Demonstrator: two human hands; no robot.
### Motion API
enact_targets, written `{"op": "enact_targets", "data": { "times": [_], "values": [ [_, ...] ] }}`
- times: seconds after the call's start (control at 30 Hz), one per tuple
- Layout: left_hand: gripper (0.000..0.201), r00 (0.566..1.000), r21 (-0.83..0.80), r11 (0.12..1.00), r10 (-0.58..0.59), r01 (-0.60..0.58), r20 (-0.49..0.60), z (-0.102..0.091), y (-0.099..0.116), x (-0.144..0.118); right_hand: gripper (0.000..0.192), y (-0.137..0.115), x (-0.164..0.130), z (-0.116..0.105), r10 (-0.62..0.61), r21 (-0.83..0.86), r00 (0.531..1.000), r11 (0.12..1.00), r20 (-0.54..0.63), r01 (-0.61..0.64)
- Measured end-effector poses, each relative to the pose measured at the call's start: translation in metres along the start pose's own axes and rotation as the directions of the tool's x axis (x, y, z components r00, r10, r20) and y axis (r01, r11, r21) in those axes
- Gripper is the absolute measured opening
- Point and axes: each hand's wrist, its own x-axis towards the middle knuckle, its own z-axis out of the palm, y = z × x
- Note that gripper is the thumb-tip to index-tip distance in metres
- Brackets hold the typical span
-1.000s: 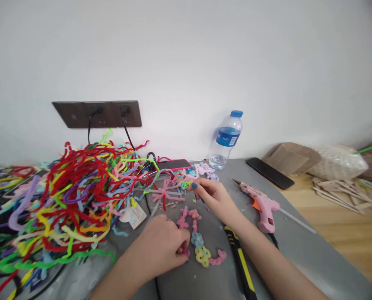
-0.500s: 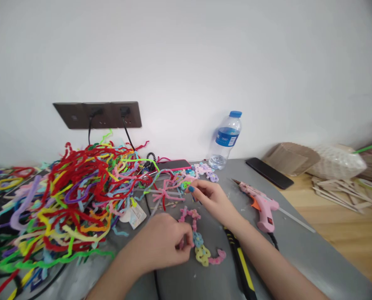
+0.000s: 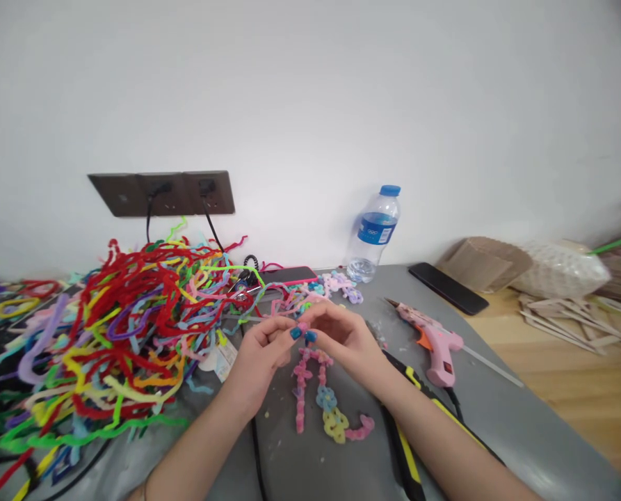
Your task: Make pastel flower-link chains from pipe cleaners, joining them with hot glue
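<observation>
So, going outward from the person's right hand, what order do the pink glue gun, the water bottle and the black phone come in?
From the right hand:
1. Pink glue gun, lying on the grey table just to the hand's right.
2. Water bottle, standing upright against the wall, behind the hand.
3. Black phone, flat near the table's far right edge.
The bottle and phone are fairly close to call.

Both forearms were bare, with no sleeves in view. The left hand (image 3: 258, 355) and the right hand (image 3: 344, 341) wore no rings or gloves. The nails (image 3: 295, 333) that showed were painted a glossy blue.
</observation>
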Motion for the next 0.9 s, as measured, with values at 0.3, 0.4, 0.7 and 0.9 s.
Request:
{"op": "enact_targets", "data": {
  "times": [0.3,0.4,0.7,0.9],
  "values": [
    [0.042,0.998,0.137,0.989,0.054,-0.050,-0.028,-0.0069,-0.0032,0.0013,0.014,-0.0034,0.0028,-0.0058,-0.133,-0.162,0.991,0.978,-0.018,0.129],
    [0.040,0.996,0.211,0.975,0.078,-0.066,-0.051,-0.0083,-0.0048,0.0023,0.016,-0.0058,0.0021,-0.0067,-0.164,-0.253,0.986,0.954,0.007,0.161],
    [0.037,0.999,0.088,0.995,0.047,-0.045,-0.022,-0.0027,-0.0023,0.0011,0.014,-0.0059,-0.0011,-0.0025,-0.087,-0.262,0.996,0.962,-0.027,0.077],
    [0.042,0.998,0.156,0.986,0.061,-0.059,-0.006,-0.0047,-0.0052,0.0014,0.015,-0.0058,0.0001,-0.0044,-0.182,-0.342,0.983,0.924,0.003,0.172]
  ]
}}
